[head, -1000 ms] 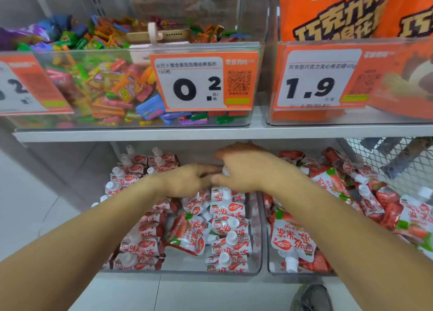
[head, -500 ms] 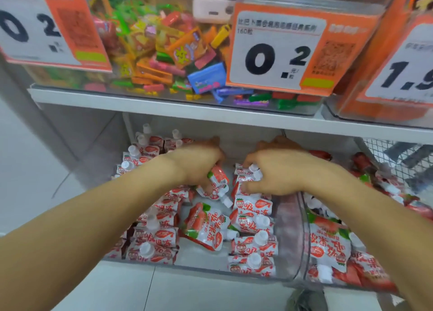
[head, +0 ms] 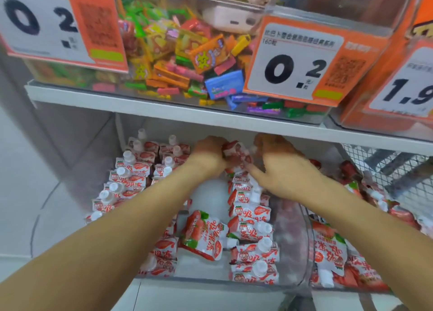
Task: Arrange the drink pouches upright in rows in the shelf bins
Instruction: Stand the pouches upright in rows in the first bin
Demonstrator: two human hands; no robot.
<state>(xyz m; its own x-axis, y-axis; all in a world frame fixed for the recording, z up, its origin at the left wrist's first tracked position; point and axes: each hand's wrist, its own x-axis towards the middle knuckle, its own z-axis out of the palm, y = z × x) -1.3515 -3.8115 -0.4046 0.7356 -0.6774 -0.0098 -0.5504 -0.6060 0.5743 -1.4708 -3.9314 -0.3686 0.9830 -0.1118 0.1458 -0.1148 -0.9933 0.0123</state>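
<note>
**Pouches at the back of the bin, both hands working under the shelf**

You face a white shelf point(head: 210, 121) carrying clear tubs of mixed sweets point(head: 178, 60) with orange price cards point(head: 293, 60). Below it sits the clear shelf bin point(head: 293, 252) you are filling, with a second bin of loose pouches point(head: 328, 252) to its right.

In the near bin, the drink pouches point(head: 253, 231) stand in rows, white caps up: a full block on the left, one column on the right, and a bare strip of bin floor between them. One pouch point(head: 203, 235) lies tipped on its side in that strip.

These pouches look soft and squashy, probably light, with slick printed film. My judgement is that they slump unless leaned on a neighbour, so take each by the stiff cap or the top seam, not the belly.

Your left hand point(head: 206, 153) reaches deep under the shelf, fingers curled round a small bunch of pouches point(head: 234, 153) at the back of the middle strip. Your right hand point(head: 278, 165) comes in beside it, palm down, wrist bent; its fingertips touch the same bunch, but blur hides whether they pinch or only press. Both forearms run straight in over the front rows.
</note>
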